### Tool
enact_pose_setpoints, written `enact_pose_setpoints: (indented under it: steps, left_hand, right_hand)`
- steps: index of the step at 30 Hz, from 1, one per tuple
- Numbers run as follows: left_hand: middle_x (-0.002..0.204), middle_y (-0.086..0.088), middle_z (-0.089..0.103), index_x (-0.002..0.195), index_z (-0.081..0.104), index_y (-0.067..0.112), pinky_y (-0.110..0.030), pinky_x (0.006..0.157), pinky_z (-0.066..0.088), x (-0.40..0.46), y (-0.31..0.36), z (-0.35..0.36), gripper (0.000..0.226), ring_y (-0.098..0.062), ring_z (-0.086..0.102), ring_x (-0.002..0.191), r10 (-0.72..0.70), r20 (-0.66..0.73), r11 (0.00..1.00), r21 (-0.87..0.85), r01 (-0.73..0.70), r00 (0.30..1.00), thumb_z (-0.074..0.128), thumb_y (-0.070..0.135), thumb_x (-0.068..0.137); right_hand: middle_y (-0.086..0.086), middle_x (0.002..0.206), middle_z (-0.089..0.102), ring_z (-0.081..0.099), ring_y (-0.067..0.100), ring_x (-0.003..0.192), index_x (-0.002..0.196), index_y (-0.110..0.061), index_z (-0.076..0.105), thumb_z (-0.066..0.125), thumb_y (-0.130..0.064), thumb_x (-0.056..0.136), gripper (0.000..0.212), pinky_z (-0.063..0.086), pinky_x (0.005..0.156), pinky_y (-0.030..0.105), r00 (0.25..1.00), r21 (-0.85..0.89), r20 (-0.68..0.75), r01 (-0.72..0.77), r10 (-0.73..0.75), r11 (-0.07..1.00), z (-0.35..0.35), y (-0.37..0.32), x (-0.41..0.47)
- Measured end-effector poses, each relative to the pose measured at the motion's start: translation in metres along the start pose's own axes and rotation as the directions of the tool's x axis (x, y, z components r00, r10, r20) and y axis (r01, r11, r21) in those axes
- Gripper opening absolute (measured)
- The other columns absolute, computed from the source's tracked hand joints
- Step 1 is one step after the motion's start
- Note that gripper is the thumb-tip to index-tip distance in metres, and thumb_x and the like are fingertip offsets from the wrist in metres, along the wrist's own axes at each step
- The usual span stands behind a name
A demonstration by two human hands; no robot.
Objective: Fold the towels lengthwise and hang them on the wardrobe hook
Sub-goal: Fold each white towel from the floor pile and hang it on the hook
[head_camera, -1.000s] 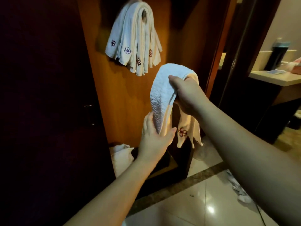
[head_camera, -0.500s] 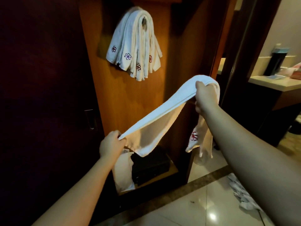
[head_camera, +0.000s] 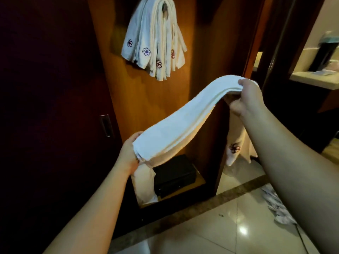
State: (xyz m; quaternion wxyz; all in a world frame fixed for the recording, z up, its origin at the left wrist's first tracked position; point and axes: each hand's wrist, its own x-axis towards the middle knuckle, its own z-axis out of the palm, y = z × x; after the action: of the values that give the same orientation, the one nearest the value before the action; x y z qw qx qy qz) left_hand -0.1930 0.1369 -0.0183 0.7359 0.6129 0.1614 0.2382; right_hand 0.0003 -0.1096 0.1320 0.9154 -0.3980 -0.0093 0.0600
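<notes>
A white towel (head_camera: pixel 185 120), folded into a long narrow strip, stretches between my hands in front of the open wardrobe. My left hand (head_camera: pixel 128 154) grips its lower end. My right hand (head_camera: pixel 245 98) holds the strip higher up, and the other end with a red embroidered flower (head_camera: pixel 234 148) hangs down below it. Several folded towels (head_camera: pixel 156 41) with small flower marks hang from the hook (head_camera: pixel 165 8) on the wooden back panel, above and between my hands. The hook itself is mostly covered by them.
A black box (head_camera: pixel 174 175) sits on the wardrobe's bottom shelf beside white cloth (head_camera: pixel 145 184). The dark wardrobe door (head_camera: pixel 55 107) stands at left. A crumpled cloth (head_camera: pixel 277 206) lies on the tiled floor at right. A counter (head_camera: pixel 315 79) is at far right.
My hands have drawn apart, pulling the bunched towel out into a long strip. The strip has since closed into a neater narrow fold, with my left hand gripping its end.
</notes>
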Motion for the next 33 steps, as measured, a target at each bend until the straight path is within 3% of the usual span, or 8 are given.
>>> enact_pose_setpoints:
  steps: [3,7,15,18,21,23,27,33]
  left_hand:
    - [0.084,0.005,0.076,0.078,0.074,0.036,-0.027,0.054,0.055,0.004,0.014,-0.008,0.02,-0.015,0.072,0.078,0.068,-0.069,0.997,0.03,-0.066,0.995,0.058,0.024,0.079]
    - [0.095,0.002,0.076,0.09,0.075,0.035,-0.025,0.056,0.055,-0.001,0.02,-0.019,0.018,-0.018,0.073,0.081,0.184,0.031,0.961,0.203,-0.187,0.982,0.066,0.022,0.081]
    - [0.112,0.001,0.075,0.104,0.078,0.032,-0.024,0.066,0.056,-0.002,0.026,-0.027,0.033,-0.016,0.072,0.098,0.12,0.163,0.993,-0.042,-0.114,0.979,0.057,0.016,0.084]
    - [0.094,-0.002,0.071,0.077,0.074,0.024,-0.029,0.06,0.052,-0.006,0.022,-0.028,0.02,-0.023,0.069,0.082,0.069,0.156,0.986,-0.159,-0.044,0.985,0.058,0.012,0.075]
    - [0.103,-0.015,0.064,0.072,0.065,0.017,-0.037,0.07,0.048,-0.007,0.015,-0.038,0.011,-0.035,0.064,0.095,0.002,0.231,0.971,-0.234,0.054,0.973,0.056,0.023,0.075]
    - [0.109,-0.021,0.066,0.068,0.061,0.013,-0.04,0.075,0.052,-0.008,0.012,-0.04,0.025,-0.038,0.067,0.103,-0.052,0.222,0.941,-0.315,0.122,0.974,0.052,0.03,0.085]
    - [0.089,-0.004,0.068,0.065,0.06,0.024,-0.029,0.056,0.052,-0.008,0.005,-0.036,0.019,-0.016,0.073,0.077,-0.2,0.14,0.975,-0.068,0.211,0.97,0.073,0.021,0.078]
    - [0.106,-0.013,0.051,0.082,0.065,0.027,-0.033,0.059,0.04,-0.005,-0.024,-0.029,0.04,-0.024,0.047,0.083,-0.423,-0.014,0.904,0.055,0.423,0.906,0.053,-0.012,0.081]
  right_hand:
    - [0.012,0.097,0.067,0.071,0.025,0.072,0.114,-0.011,0.055,0.045,-0.004,0.097,0.021,0.059,0.056,0.036,0.998,-0.027,-0.057,-0.012,0.01,1.0,-0.021,0.001,0.009]
    - [0.011,0.108,0.067,0.071,0.026,0.084,0.13,-0.007,0.056,0.046,-0.006,0.098,0.034,0.061,0.065,0.037,0.995,-0.06,-0.083,-0.053,0.048,0.997,-0.048,0.004,0.021]
    - [0.011,0.113,0.067,0.07,0.025,0.088,0.126,-0.01,0.056,0.046,-0.006,0.098,0.031,0.058,0.057,0.033,0.986,-0.056,-0.139,-0.099,0.09,0.994,-0.072,0.024,0.024]
    - [0.012,0.117,0.067,0.07,0.025,0.088,0.122,-0.01,0.056,0.044,-0.005,0.098,0.027,0.058,0.054,0.033,0.983,-0.049,-0.143,-0.121,0.113,0.991,-0.077,0.03,0.025]
    - [0.012,0.118,0.068,0.071,0.026,0.088,0.122,-0.01,0.056,0.044,-0.005,0.099,0.027,0.058,0.051,0.032,0.985,-0.019,-0.123,-0.127,0.124,0.992,-0.074,0.032,0.024]
    - [0.012,0.115,0.069,0.071,0.027,0.092,0.126,-0.01,0.055,0.047,-0.008,0.099,0.027,0.059,0.052,0.034,0.985,-0.021,-0.113,-0.135,0.132,0.991,-0.072,0.033,0.023]
    - [0.014,0.12,0.071,0.073,0.03,0.103,0.137,-0.006,0.05,0.054,-0.012,0.098,0.04,0.062,0.062,0.04,0.979,-0.008,-0.097,-0.179,0.178,0.984,-0.065,0.032,0.022]
    - [0.015,0.116,0.072,0.073,0.031,0.099,0.134,-0.005,0.05,0.056,-0.011,0.098,0.038,0.061,0.059,0.04,0.98,0.044,-0.09,-0.175,0.178,0.984,-0.044,0.031,0.007]
